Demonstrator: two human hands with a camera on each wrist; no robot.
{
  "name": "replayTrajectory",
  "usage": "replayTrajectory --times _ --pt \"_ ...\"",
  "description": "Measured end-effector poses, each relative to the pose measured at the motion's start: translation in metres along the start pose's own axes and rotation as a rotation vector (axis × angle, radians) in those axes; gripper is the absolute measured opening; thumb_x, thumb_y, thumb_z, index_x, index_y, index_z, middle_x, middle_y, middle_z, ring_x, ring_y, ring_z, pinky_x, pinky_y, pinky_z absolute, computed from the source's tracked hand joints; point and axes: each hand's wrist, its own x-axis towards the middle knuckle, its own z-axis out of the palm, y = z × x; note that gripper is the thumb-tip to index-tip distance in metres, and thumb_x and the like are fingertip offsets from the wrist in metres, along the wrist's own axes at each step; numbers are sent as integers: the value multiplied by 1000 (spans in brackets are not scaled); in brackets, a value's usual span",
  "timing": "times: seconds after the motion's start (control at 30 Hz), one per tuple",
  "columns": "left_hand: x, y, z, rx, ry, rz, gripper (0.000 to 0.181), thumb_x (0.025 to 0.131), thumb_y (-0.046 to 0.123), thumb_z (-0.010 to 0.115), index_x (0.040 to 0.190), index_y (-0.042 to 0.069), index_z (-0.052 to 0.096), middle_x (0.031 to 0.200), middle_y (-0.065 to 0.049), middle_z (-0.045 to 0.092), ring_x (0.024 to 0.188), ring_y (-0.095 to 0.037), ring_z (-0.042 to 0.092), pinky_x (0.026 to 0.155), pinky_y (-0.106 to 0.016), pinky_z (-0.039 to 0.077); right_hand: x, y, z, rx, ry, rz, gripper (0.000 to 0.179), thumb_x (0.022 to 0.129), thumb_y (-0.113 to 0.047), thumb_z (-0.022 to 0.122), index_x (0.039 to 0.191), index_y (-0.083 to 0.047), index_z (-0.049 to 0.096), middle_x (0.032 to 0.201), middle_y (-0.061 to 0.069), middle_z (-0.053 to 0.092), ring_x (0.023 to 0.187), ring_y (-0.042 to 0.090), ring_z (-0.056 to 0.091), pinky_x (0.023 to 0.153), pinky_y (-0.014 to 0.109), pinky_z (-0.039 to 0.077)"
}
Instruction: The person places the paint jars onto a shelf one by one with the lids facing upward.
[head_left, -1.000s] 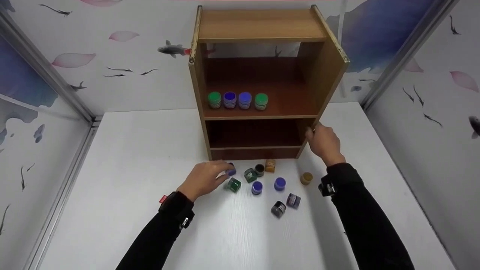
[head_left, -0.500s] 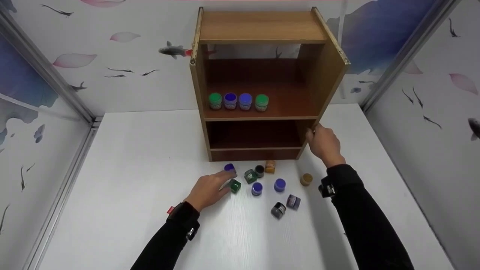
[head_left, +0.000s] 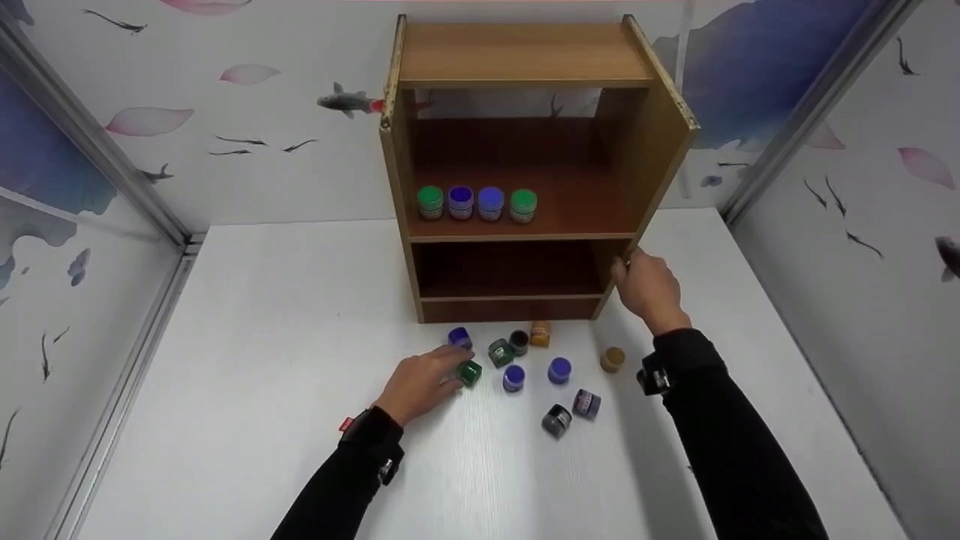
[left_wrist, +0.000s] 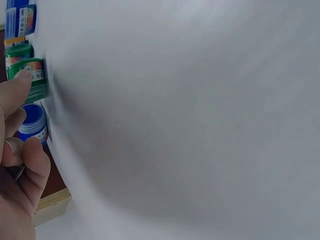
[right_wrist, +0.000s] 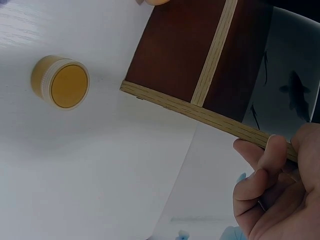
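Most of the view is taken up by the white table [head_left: 247, 337], at whose far edge a wooden cabinet [head_left: 525, 49] is stood. Along the front edge of its middle shelf, starting near the left corner, a row of four jars [head_left: 460, 202] is set upright. The cabinet's right side panel is gripped by the right hand [head_left: 651, 289], presumably for steadiness. The left hand [head_left: 420, 382] is opened only to a jar's width, and a green jar [head_left: 470, 373] appears to be pinched in it, tilted on the table near the cabinet's left front corner, with a blue jar [head_left: 460, 337] just beyond. The pick-up is judged to be in hand; next, a lift clear of the blue jar and a turn upright seem called for
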Motion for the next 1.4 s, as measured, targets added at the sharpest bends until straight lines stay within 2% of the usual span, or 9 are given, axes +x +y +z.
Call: replayTrajectory --times 0.2,0.37,0.63,0.83,1.07,1.2,1.4 --pt "0 2 3 -16 -5 -20 36 90 25 70 124 17 65 130 -4 66 117 -21 64 94 -39 53 0 1 2 -12 13 -21 45 103 -28 36 119 7 58 94 24 69 76 33 66 62 42 49" --pt "1 3 4 -23 -13 -34 34 89 24 70 122 17 64 122 -4 69 109 -21 67 90 -39 54 0 1 2 -14 20 -22 45 103 -29 36 120 7 58 95 24 69 79 34 67 63 44 50" --pt "-1 2 9 -34 -41 -76 37 88 24 71 123 18 61 114 -2 72 98 -21 70 83 -38 56 0 2 1 -6 14 -17 44 103 -29 36 116 7 59 92 23 68 74 31 64 60 41 47" --pt "-2 1 12 -20 -29 -77 35 88 26 72 120 20 61 106 -2 74 91 -20 71 79 -37 56 0 1 1 -10 12 -13 44 103 -28 36 118 7 58 95 24 68 78 33 66 63 43 49" --pt "-2 1 10 -29 -19 -69 36 86 28 74 118 20 62 106 0 75 91 -19 71 78 -37 56 0 1 1 -14 20 -12 42 103 -28 36 110 7 59 92 24 68 78 34 66 62 44 49" --pt "-3 1 10 -10 -19 -64 37 85 29 74 119 20 62 105 0 75 89 -18 71 77 -36 56 0 1 1 -13 19 -15 42 103 -27 36 113 7 59 92 25 68 80 36 67 63 45 50" --pt "-4 1 9 -31 -26 -65 37 87 30 73 120 19 62 108 -1 74 91 -18 70 78 -36 55 0 0 1 -8 13 -9 44 103 -27 36 122 6 57 96 24 69 82 36 68 64 45 50"
